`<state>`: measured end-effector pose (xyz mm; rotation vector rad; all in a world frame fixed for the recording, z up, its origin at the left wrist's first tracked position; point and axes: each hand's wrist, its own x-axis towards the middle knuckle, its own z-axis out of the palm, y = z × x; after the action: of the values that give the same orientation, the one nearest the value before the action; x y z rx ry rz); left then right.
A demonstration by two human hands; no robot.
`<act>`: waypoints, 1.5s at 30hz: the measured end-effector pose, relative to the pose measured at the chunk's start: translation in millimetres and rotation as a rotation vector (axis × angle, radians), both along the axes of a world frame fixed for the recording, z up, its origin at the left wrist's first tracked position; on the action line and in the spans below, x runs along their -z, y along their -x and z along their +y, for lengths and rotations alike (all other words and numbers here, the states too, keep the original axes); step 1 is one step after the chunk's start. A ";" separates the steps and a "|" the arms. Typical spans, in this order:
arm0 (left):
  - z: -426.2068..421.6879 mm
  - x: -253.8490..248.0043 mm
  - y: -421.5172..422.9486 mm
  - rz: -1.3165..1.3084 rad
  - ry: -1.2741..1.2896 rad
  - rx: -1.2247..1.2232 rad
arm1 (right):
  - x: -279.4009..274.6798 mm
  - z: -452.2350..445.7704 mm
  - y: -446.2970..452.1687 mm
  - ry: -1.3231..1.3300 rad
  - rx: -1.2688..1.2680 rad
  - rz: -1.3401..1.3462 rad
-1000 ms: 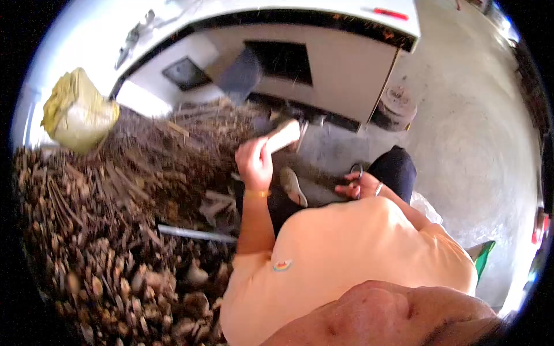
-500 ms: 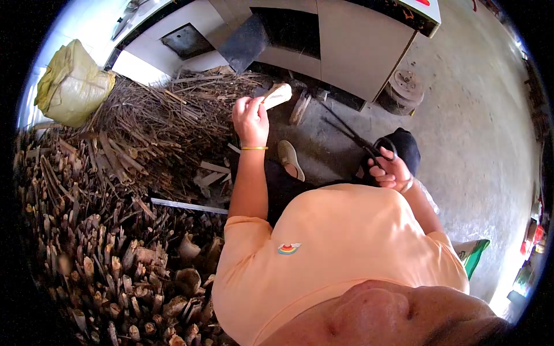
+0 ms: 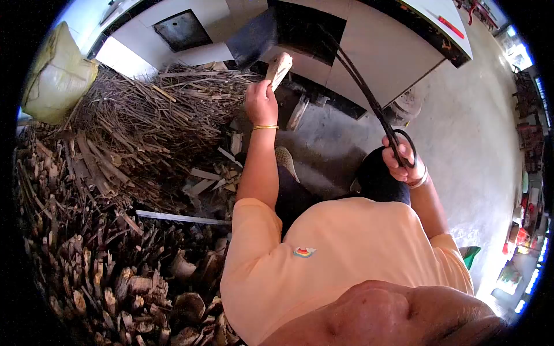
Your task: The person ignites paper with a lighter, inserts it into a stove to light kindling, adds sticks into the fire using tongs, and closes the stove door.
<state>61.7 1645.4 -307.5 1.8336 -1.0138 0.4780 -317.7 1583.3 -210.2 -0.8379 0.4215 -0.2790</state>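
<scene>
My left hand (image 3: 261,102) is closed around the lower end of a pale split piece of firewood (image 3: 279,70), held up before the stove. In my right hand (image 3: 402,158) are long dark fire tongs (image 3: 363,86), gripped at their looped handles. The tongs slant up and forward, their far ends reaching the dark stove opening (image 3: 303,29); whether the tips are inside I cannot tell. Beside the opening stands a dark metal plate (image 3: 251,40). Another short piece of wood (image 3: 298,112) lies on the floor below.
Thin twigs (image 3: 161,109) are heaped to the left, with chopped sticks (image 3: 115,271) packed nearer me. A yellowish sack (image 3: 57,75) rests at far left. A pale strip (image 3: 179,217) crosses the sticks. Some round object (image 3: 405,106) sits by the stove's right corner.
My right hand has raised the tongs from low over the floor to the stove opening. My left hand has brought the firewood slightly forward and more upright. The view has shifted.
</scene>
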 end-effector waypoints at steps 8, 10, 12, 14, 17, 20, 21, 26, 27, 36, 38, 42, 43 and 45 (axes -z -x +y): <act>-36.1 29.2 -11.5 0.130 0.146 0.083 | 26.7 -37.8 -82.4 0.043 0.041 0.160; -41.8 31.4 -15.2 0.183 0.149 0.082 | 30.8 -43.7 -101.1 0.064 0.048 0.222; -44.0 32.9 -21.0 0.221 0.127 0.079 | 33.8 -49.0 -116.4 0.082 0.063 0.309; -45.8 35.4 -23.8 0.301 0.163 0.097 | 34.4 -47.4 -126.3 0.097 0.074 0.287; -48.6 38.8 -26.1 0.420 0.187 0.113 | 38.9 -45.9 -126.5 0.074 0.084 0.226; -48.3 40.6 -28.5 0.444 0.130 0.077 | 39.7 -40.9 -124.4 0.029 0.113 0.127; -48.2 39.4 -27.8 0.445 0.113 0.076 | 39.2 -40.8 -123.0 0.021 0.105 0.132; -54.6 42.9 -22.2 0.482 0.098 0.104 | 43.5 -44.3 -107.4 0.072 0.093 0.111; -55.8 45.6 -23.6 0.455 0.082 0.109 | 41.8 -46.3 -104.6 0.097 0.080 0.107; -78.8 47.1 -34.8 0.329 -0.007 0.145 | 36.5 -50.8 -78.3 0.182 0.047 0.170; -99.2 54.0 -41.3 0.318 0.026 0.149 | 41.8 -52.7 -68.9 0.096 0.042 0.120; -144.8 65.8 -47.5 0.303 0.090 0.189 | 65.5 -63.4 -55.7 0.177 -0.015 0.148; -155.8 65.3 -46.9 0.290 0.127 0.196 | 68.8 -64.6 -51.4 0.205 -0.019 0.132; -179.0 74.4 -44.3 0.301 0.118 0.169 | 69.0 -68.6 -46.5 0.200 -0.015 0.171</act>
<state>106.0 1466.4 -381.9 1.6392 -0.9040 0.1498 -271.2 1514.7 -279.3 -1.0649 0.5528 -0.2386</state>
